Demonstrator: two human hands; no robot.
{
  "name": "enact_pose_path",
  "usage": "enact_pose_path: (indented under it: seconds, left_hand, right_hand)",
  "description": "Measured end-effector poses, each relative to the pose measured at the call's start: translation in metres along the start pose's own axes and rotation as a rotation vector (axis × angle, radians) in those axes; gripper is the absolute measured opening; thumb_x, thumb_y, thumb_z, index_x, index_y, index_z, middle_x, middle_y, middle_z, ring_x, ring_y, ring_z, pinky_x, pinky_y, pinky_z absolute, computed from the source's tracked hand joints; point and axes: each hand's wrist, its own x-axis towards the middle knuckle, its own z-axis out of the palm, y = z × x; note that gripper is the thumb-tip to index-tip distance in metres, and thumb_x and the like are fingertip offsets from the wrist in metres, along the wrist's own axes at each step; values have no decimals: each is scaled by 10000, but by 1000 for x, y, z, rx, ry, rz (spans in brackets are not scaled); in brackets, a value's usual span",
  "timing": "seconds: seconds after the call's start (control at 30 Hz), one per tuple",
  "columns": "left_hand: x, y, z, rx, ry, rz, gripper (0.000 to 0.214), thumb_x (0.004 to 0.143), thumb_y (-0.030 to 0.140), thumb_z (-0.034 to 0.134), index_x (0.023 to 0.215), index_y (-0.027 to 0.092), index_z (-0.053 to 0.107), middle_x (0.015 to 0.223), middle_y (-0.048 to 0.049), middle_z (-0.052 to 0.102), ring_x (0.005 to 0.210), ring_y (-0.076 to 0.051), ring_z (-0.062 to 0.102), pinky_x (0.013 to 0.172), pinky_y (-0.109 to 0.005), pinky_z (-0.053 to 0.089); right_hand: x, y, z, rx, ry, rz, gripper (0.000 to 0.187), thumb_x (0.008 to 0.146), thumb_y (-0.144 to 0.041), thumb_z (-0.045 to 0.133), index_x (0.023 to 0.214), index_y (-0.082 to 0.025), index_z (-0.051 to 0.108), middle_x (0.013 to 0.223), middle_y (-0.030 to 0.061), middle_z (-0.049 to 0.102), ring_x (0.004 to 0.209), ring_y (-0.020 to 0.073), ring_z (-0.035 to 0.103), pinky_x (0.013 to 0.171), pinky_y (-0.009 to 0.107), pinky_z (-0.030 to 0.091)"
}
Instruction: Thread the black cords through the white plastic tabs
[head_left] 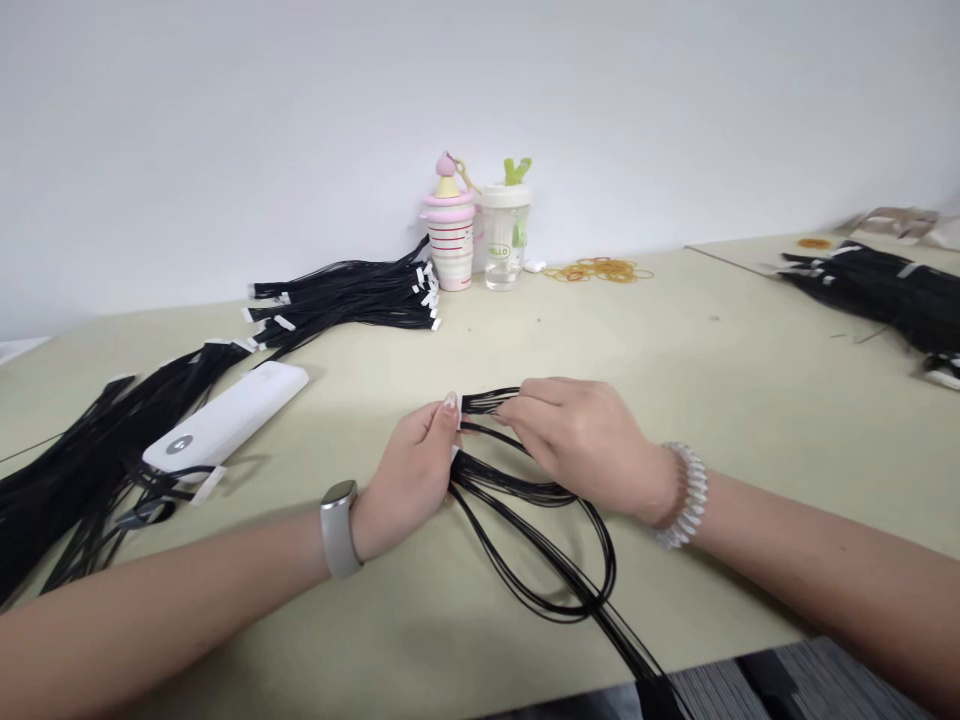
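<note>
Several thin black cables (517, 487) with white connectors run between my hands and droop over the table's front edge. My left hand (420, 460), with a grey watch band at the wrist, is closed around the connector ends, thumb on top of a white connector (460, 412). My right hand (577, 425), wearing a clear coil bracelet, pinches the upper strands a little to the right of that connector. Below the right hand the cables bend into a loop (611, 560). My right fingertips are partly hidden behind the hand.
Bundles of black cables lie at the back (345, 295), left (90, 440) and far right (892, 290). A white power bank (225, 420) rests by the left bundle. Against the wall stand a striped cup (451, 245) and a clear cup (502, 240), beside yellow rubber bands (600, 270).
</note>
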Motion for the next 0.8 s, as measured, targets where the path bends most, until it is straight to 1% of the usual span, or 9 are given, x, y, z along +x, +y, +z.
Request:
enact_pose_path:
  seconds: [0.17, 0.33, 0.5, 0.67, 0.73, 0.8]
  left_hand:
    - [0, 2, 0, 20, -4, 6, 358, 838, 442, 325, 625, 174, 426, 578, 23, 438, 542, -111, 390, 513, -234, 328]
    - [0, 3, 0, 1, 15, 20, 350, 835, 437, 335, 600, 182, 379, 548, 34, 392, 514, -104, 357, 489, -230, 308]
    - [0, 2, -1, 35, -8, 49, 362, 839, 451, 315, 626, 176, 417, 576, 26, 431, 536, -112, 386, 517, -238, 326]
    - [-1, 5, -1, 60, -33, 77, 377, 836, 460, 326, 592, 179, 386, 564, 31, 411, 535, -106, 378, 524, -234, 329]
    - [-2, 4, -1, 45, -23, 59, 373, 832, 463, 331, 598, 179, 392, 573, 29, 421, 535, -106, 388, 521, -231, 336]
    - [-2, 2, -1, 2, -43, 12, 362, 834, 467, 319, 637, 180, 418, 581, 29, 427, 515, -106, 401, 497, -231, 344]
  right_hand:
    - [-2, 2, 0, -96, 49, -84, 197, 824, -146, 399, 703, -156, 554, 639, 2, 496, 588, 98, 382, 527, 251, 235]
    - [-2, 4, 1, -155, 51, -186, 224, 841, -131, 357, 700, -155, 530, 639, 9, 484, 601, 109, 370, 522, 264, 218]
    - [-1, 2, 5, -89, 70, -153, 195, 850, -172, 377, 754, -165, 546, 661, 3, 504, 614, 104, 397, 539, 253, 240]
    - [1, -1, 7, -92, 44, -166, 199, 871, -222, 361, 781, -174, 532, 668, -6, 508, 599, 103, 403, 529, 257, 226]
    - [2, 1, 7, -105, 31, -154, 179, 867, -218, 370, 778, -180, 521, 673, -12, 505, 596, 103, 403, 522, 261, 217]
    - [3, 4, 6, -112, 5, -144, 162, 857, -205, 389, 750, -180, 509, 675, -15, 502, 593, 102, 400, 517, 263, 211]
